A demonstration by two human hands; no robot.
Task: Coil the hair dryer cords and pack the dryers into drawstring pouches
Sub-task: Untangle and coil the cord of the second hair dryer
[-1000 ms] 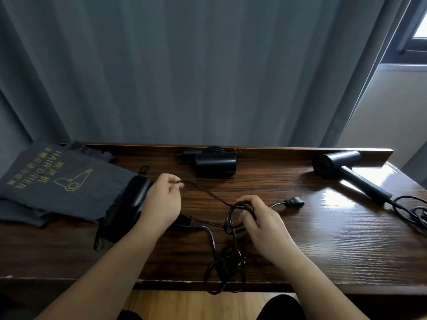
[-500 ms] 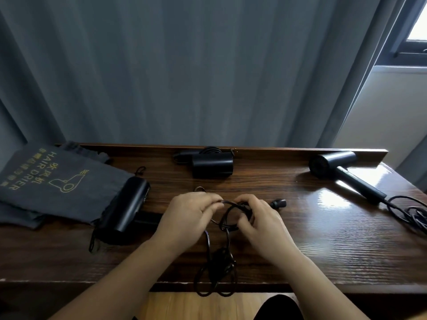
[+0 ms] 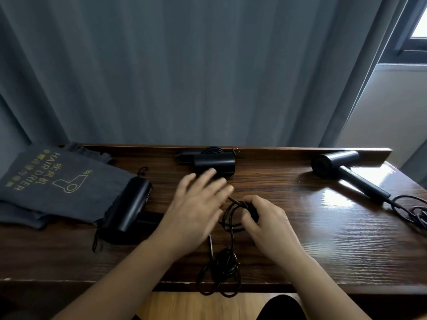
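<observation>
Mid-coil: the right hand [image 3: 265,224] pinches cord loops [image 3: 233,211] in curled fingers; the left hand [image 3: 196,209], blurred, spreads empty just beside. Next, likely securing the coil.

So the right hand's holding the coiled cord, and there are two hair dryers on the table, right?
Not quite: the head view shows three hair dryers on the table, not two. The right hand does hold the coiled cord.
</observation>
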